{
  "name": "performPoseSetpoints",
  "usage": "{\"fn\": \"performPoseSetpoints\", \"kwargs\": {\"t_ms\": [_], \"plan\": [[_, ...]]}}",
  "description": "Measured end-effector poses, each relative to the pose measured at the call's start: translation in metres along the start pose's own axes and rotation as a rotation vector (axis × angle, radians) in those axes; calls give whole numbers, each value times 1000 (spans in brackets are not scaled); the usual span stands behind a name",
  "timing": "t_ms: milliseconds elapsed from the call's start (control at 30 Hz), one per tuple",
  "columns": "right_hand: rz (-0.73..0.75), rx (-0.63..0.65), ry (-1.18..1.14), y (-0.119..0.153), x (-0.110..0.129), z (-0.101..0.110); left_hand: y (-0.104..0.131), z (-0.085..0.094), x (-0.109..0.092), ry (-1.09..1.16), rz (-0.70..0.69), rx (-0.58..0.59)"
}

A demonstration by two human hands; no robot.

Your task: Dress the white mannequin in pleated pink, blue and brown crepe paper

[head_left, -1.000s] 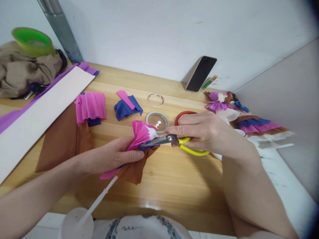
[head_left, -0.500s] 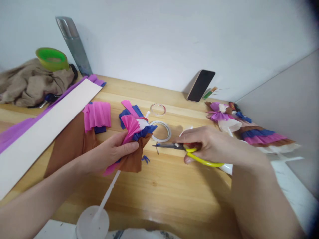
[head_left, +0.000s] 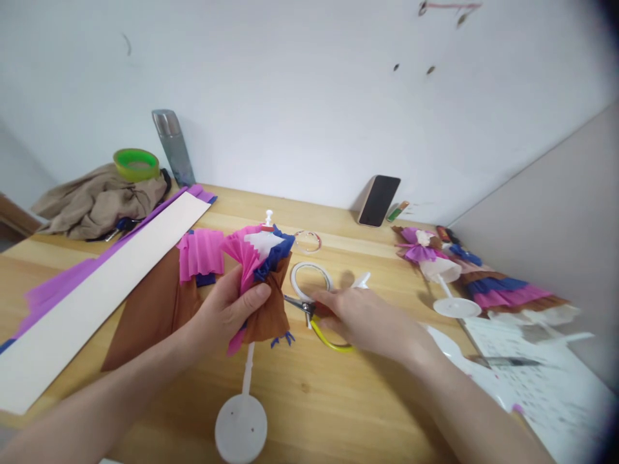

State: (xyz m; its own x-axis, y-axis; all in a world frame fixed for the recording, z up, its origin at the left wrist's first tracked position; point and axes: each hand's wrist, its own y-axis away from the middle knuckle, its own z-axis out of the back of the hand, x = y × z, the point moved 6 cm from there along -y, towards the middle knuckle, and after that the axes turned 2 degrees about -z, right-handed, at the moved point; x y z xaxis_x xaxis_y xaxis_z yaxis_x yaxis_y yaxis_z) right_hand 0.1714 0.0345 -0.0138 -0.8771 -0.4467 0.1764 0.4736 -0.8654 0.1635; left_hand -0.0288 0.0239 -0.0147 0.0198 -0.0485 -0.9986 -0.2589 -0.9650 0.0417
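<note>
My left hand (head_left: 236, 303) is closed around a little dress of pink, blue, white and brown crepe paper (head_left: 267, 316). The dress is on a white plastic stand (head_left: 240, 425) with a round base, and a white knob tops it. My right hand (head_left: 358, 319) is on the yellow-handled scissors (head_left: 333, 346), fingers bent over the handle and partly hiding it. Their blades point left, close to the brown paper; whether they touch it I cannot tell. Just beyond the blades lies a roll of white tape (head_left: 312, 265). A blue scrap (head_left: 285, 339) shows under the dress.
Left are a long white board (head_left: 106, 296), brown paper (head_left: 149, 316), pleated pink paper (head_left: 202, 252), a cloth (head_left: 104, 203), a green tape roll (head_left: 136, 165) and a bottle (head_left: 174, 148). A phone (head_left: 380, 201) leans on the wall. Finished paper dresses (head_left: 512, 290) stand right.
My right hand has brought the scissors left, close to the paper dress. The stand has swung more upright, its base shifting right. The camera view has shifted too.
</note>
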Motion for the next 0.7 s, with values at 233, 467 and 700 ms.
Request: {"fn": "performPoseSetpoints", "kwargs": {"t_ms": [233, 467, 700], "plan": [[185, -500, -674, 14, 31, 38, 1, -9, -18, -185, -92, -73], [66, -663, -1072, 6, 35, 21, -6, -16, -26, -279, -172, -38], [-49, -619, -1134, -7, 34, 21, -15, -21, -30, -272, -157, -22]]}}
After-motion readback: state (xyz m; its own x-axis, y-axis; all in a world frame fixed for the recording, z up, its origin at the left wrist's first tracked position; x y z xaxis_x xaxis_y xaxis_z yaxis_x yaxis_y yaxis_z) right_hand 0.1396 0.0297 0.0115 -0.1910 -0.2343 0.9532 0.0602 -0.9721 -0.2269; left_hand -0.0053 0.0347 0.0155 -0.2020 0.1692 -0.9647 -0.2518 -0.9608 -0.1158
